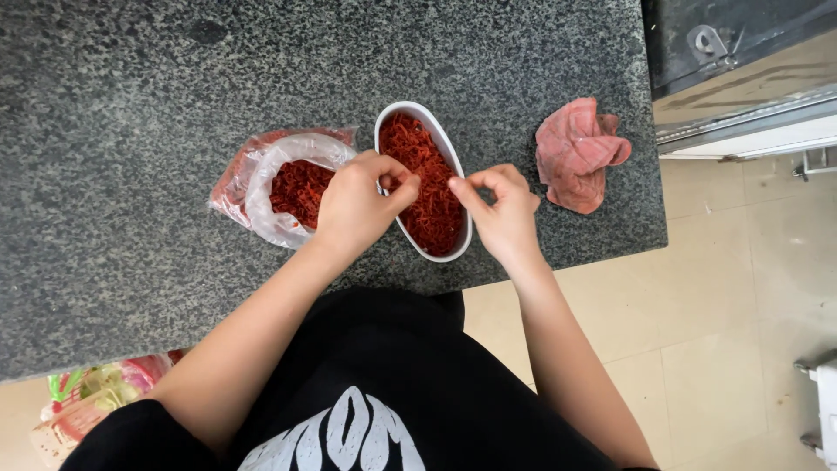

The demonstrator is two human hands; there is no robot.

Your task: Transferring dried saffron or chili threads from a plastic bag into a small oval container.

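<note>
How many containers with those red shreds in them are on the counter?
2. A white oval dish, full of shreds, sits under both hands. A clear plastic bag, rolled open, lies just beside it under the left hand. None seems hidden.

Both bare forearms reach forward; left hand (356, 208) and right hand (501, 209) near together, fingertips pinched, knuckles up.

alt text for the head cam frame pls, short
Two bare hands, left hand and right hand, pinch red shredded strands over a white oval dish full of them on a dark granite counter. An open plastic bag of strands lies left; a crumpled pink cloth right.
</note>
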